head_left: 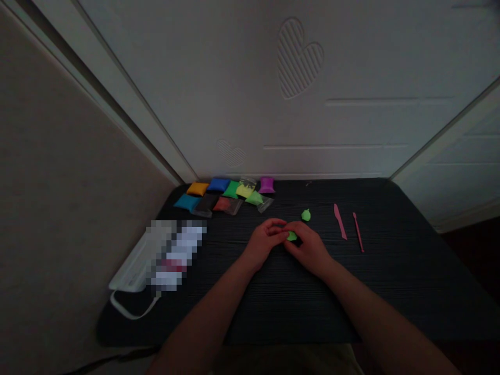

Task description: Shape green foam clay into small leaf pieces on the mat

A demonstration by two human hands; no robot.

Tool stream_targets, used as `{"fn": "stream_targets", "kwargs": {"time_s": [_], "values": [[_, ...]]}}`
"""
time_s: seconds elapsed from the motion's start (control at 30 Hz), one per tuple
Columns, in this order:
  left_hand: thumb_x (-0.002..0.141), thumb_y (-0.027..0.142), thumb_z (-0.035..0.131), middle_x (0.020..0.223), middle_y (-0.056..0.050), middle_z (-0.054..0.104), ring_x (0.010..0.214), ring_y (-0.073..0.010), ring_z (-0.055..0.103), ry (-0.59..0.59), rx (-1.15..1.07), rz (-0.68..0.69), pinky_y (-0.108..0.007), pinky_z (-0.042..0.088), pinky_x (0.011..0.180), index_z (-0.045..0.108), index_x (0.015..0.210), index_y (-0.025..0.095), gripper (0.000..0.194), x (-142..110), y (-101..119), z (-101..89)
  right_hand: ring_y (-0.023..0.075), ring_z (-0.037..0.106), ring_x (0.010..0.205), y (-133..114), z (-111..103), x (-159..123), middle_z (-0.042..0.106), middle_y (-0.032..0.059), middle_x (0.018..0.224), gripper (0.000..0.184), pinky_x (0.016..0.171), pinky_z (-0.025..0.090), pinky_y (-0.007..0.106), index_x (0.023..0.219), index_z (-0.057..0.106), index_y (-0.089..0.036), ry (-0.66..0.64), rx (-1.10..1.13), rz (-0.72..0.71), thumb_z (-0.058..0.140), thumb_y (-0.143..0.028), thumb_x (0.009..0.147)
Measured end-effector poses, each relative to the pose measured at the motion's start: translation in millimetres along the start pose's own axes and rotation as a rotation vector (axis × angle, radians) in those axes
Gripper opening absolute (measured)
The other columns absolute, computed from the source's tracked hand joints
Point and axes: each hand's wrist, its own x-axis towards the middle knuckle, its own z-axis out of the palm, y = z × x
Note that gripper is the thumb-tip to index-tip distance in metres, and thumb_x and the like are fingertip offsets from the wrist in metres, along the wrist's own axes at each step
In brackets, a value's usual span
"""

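A small piece of light green modelling clay [291,236] is pinched between my two hands over the middle of the dark table. My left hand [266,240] has its fingertips closed at the clay's left side. My right hand [308,245] curls round it from the right, covering part of it. Just beyond my hands lies a second light green lump of clay [306,215] with a small pointed tip on top. To the right are a pink plastic clay knife [339,221] and a thin pink modelling tool [358,232], both untouched.
Several clay packets stand along the table's [390,291] back left, among them a purple packet [266,185], a blue packet [218,184] and an opened light green packet [255,198]. A white case with a strap [135,265] lies at the left. A white panelled door [219,78] rises behind.
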Motion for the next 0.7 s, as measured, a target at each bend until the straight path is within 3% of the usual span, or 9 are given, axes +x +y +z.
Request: {"fn": "stream_targets", "kwargs": {"time_s": [0.13,0.3,0.5,0.7], "values": [[0.063,0.020,0.066,0.071,0.002,0.062,0.066,-0.0098,0.057,0.040,-0.043,0.013,-0.022,0.040,0.067,0.055,0.093,0.018,0.032,1.1,-0.2,-1.7,0.0179,0.054,0.091,-1.3,0.2,-0.6,0.058,0.0049,0.098,0.031,0.079,0.044,0.034,0.104,0.050,-0.022,0.028,-0.014,0.024,0.054,-0.020,0.073],[0.062,0.022,0.067,0.069,0.001,0.062,0.065,-0.0105,0.057,0.062,-0.046,0.006,-0.023,0.040,0.065,0.055,0.094,0.017,0.034,1.9,-0.5,-2.3,0.0172,0.057,0.082,-1.8,-0.5,-1.4,0.060,0.0036,0.089,0.023,0.072,0.046,0.032,0.097,0.053,-0.022,0.048,-0.021,0.058,0.053,-0.021,0.074],[0.062,0.023,0.066,0.070,0.001,0.062,0.063,-0.0097,0.056,0.076,-0.046,0.045,-0.023,0.040,0.065,0.055,0.093,0.017,0.034,2.4,-0.1,-3.8,0.0164,0.056,0.078,-1.9,-2.4,-1.2,0.059,0.0040,0.092,0.030,0.066,0.046,0.029,0.103,0.051,-0.022,0.049,0.003,0.083,0.056,-0.024,0.073],[0.063,0.023,0.066,0.071,0.000,0.062,0.066,-0.0119,0.058,0.095,-0.035,0.053,-0.025,0.043,0.067,0.055,0.094,0.016,0.034,3.3,0.0,-5.5,0.0158,0.056,0.074,-1.2,-3.0,-0.2,0.061,0.0031,0.086,0.025,0.062,0.047,0.028,0.099,0.054,-0.022,0.052,-0.012,0.086,0.054,-0.025,0.074]]}}
